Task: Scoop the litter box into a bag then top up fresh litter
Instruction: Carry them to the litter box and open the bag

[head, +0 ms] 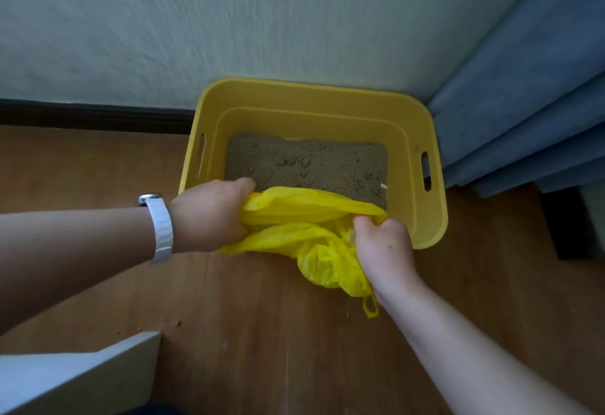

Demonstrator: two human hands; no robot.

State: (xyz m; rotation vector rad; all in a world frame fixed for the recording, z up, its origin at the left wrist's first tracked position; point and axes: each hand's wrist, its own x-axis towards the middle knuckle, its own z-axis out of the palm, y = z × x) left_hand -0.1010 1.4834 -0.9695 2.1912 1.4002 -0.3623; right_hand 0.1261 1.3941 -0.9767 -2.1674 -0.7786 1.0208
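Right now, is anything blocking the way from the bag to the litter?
Nothing visible. The left hand and right hand grip the yellow bag at the near rim of the litter box; the litter lies uncovered beyond.

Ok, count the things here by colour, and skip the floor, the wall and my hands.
Yellow: 2, box and bag
Brown: 1, litter
White: 1, watch
Blue: 1, curtain
Pale grey: 1, panel
Total: 6
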